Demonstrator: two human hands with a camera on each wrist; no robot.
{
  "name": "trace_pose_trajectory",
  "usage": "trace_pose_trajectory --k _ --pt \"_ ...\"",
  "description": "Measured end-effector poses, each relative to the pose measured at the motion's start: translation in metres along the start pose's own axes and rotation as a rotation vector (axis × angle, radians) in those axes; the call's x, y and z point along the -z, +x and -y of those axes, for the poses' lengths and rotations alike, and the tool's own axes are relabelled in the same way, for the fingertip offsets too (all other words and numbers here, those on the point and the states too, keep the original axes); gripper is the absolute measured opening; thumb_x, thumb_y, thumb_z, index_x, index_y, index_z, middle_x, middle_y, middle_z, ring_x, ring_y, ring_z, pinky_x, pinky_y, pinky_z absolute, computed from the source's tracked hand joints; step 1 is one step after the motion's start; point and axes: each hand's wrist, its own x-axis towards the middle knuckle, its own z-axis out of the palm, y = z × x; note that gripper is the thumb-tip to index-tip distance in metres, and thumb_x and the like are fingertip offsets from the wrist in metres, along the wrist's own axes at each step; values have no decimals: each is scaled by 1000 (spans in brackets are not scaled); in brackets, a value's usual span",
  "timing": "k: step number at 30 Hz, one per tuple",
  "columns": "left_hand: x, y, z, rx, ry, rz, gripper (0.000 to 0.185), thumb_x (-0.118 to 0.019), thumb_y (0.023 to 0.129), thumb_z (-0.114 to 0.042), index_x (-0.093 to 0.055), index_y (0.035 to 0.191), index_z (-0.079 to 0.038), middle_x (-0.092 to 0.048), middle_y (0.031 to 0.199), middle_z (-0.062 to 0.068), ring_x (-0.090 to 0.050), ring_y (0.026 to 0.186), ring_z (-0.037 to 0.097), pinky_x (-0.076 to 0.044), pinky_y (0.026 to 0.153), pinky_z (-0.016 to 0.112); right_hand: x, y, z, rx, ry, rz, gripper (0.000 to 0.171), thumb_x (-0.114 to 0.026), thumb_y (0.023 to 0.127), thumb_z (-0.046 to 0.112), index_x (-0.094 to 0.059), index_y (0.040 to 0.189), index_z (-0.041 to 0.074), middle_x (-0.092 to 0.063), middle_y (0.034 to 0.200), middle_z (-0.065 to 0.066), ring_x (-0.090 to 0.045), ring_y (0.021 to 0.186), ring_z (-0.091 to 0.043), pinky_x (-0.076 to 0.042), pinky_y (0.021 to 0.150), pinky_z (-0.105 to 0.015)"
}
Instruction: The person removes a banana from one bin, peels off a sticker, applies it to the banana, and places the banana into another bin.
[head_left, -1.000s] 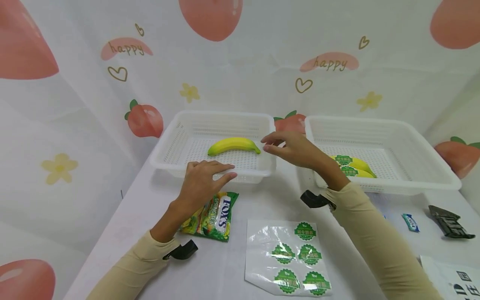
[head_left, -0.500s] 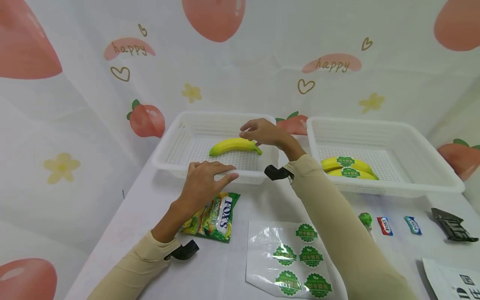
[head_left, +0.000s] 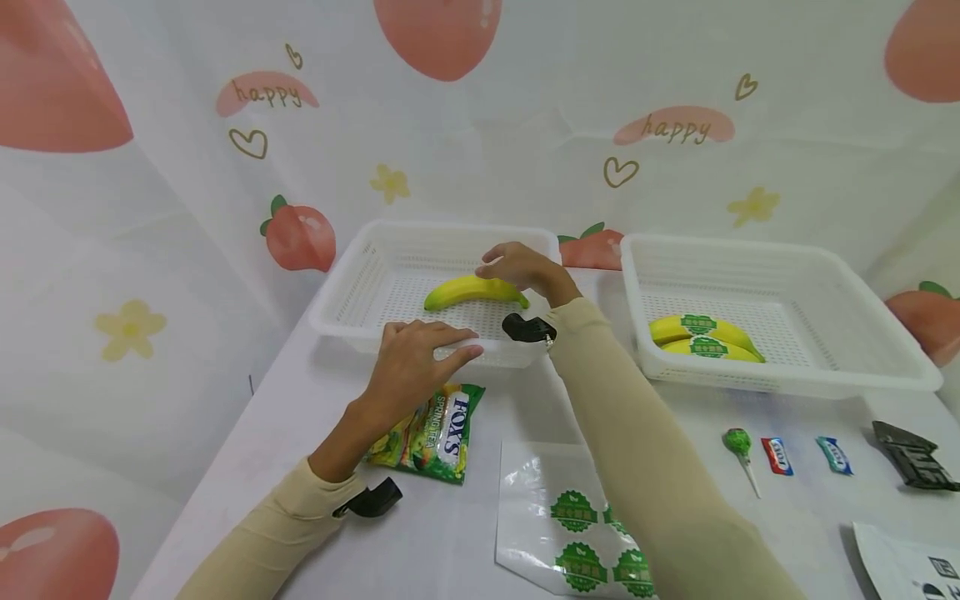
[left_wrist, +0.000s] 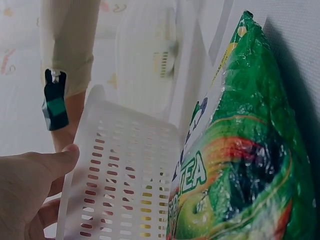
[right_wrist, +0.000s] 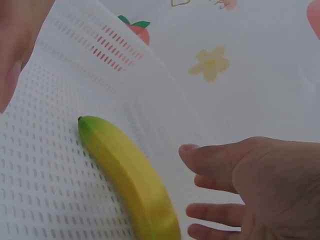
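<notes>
Worktop [head_left: 465, 533] and backdrop [head_left: 525, 158] alike were draped in white cloth printed with peaches, yellow flowers, hearts and the word "happy", and two white slotted baskets stood side by side at the back, the left basket [head_left: 352, 287] holding one banana [head_left: 474, 291], the right basket [head_left: 787, 250] holding labelled bananas [head_left: 705, 337]. Nearer lay a sweets bag [head_left: 435, 429], a sticker sheet [head_left: 562, 521], a lollipop [head_left: 738, 443], two wrapped sweets [head_left: 806, 456] and a black packet [head_left: 915, 456]. The left hand [head_left: 416, 362] rested with straight fingers on the left basket's front rim, while the right hand [head_left: 525, 271] hovered just over the banana, fingers spread and relaxed, gripping nothing.
</notes>
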Motion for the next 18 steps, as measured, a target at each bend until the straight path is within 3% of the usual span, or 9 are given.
trace_pose_trajectory --k 6,10,14,18 --pt "-1 1 -1 2 -3 1 38 -72 100 -48 -80 127 -23 -78 124 1 -68 122 28 -37 97 51 -4 8 -7 3 -100 26 59 -61 108 33 -44 160 10 -38 168 -12 -39 153 -33 -34 124 -51" --pt "-1 2 -1 2 -2 2 37 -72 99 -48 -80 127 -24 -78 124 0 -68 122 28 -37 95 50 -7 11 -10 -15 -121 36 57 -63 107 28 -47 158 10 -44 164 -14 -42 151 -34 -36 123 -52" --pt "-1 2 -1 4 0 -2 36 -74 99 -46 -80 126 -24 -79 123 0 -69 121 28 -37 95 51 -9 13 -12 -71 -84 43 55 -69 104 19 -52 156 13 -49 161 -13 -47 147 -35 -40 119 -57" --pt "-1 2 0 7 0 -6 36 -74 99 -46 -80 126 -24 -79 123 0 -69 121 27 -37 95 50 -10 12 -12 -135 -36 70 62 -71 100 7 -50 157 17 -43 164 -12 -48 145 -34 -46 114 -58"
